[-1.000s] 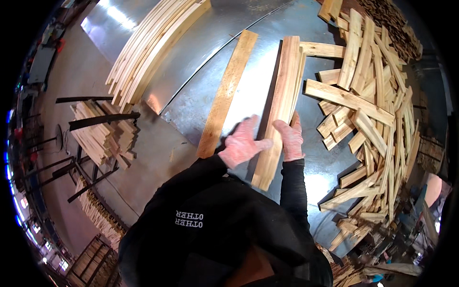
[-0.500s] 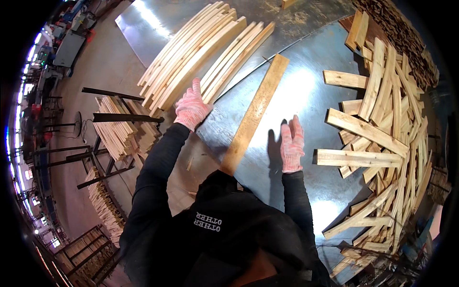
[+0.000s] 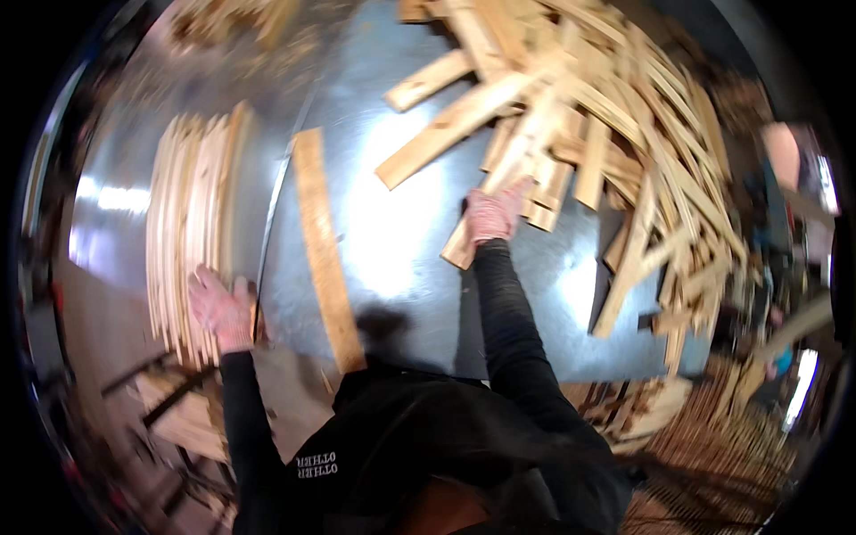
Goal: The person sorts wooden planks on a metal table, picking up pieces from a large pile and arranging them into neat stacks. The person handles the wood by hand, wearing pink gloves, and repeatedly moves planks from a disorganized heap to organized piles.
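My left hand [image 3: 220,308], in a pink-and-white knit glove, rests on the near end of a row of pale wooden slats [image 3: 189,196] standing side by side, its thumb apart from the fingers. My right hand [image 3: 497,212], gloved alike, is across a wooden slat [image 3: 457,247] at the near edge of a loose pile, thumb and fingers at its two sides; motion blurs them somewhat. Between my hands a single brown slat [image 3: 321,232] lies on the metal tabletop [image 3: 419,312], its near end close to my body.
The jumbled pile of slats [image 3: 660,178] covers the right and far right of the table. A seam [image 3: 272,209] runs between two metal sheets. More stacked wood [image 3: 183,415] stands below the table at the left, with further stacks [image 3: 713,446] at the lower right.
My view has turned to the right. My right hand has gone from above the bare metal to a slat of the pile. My left hand remains at the near end of the row.
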Available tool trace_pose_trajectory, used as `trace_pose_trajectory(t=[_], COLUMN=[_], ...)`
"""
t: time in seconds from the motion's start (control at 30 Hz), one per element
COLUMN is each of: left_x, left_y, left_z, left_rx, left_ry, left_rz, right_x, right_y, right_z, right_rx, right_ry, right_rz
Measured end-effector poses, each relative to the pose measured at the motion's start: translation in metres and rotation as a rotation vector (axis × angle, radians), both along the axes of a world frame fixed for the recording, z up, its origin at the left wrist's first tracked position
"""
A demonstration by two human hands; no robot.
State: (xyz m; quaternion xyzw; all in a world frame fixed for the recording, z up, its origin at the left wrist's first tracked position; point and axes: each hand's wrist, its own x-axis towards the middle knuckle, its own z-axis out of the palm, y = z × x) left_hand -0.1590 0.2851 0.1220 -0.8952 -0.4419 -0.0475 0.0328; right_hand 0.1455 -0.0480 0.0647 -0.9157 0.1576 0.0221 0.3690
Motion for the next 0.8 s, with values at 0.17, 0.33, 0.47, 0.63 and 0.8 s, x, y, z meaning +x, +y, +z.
trace_pose_trajectory(t=[0.17,0.33,0.47,0.63,0.8], left_x=[0.025,0.051,0.200,0.288,0.312], left_y=[-0.139,-0.157,-0.079,-0.067,-0.086], left_z=[-0.074,-0.079,-0.011,-0.032,-0.042], left_rx=[-0.224,-0.179,-0.222,-0.650,-0.829], left_ry=[0.063,-0.056,-0.279,-0.066,-0.477], left_rz=[-0.196,-0.052,-0.338,-0.119,-0.113], right_x=[-0.048,-0.004,0.032,0.024,0.023], right_y=[-0.059,-0.219,-0.366,-0.313,-0.346], right_z=[0.008,0.063,0.015,0.030,0.039], right_rx=[0.064,-0.500,-0.616,-0.474,-0.830], right_ry=[-0.172,-0.353,-0.045,0.060,0.037], right_rz=[0.200,0.139,-0.174,0.008,0.289])
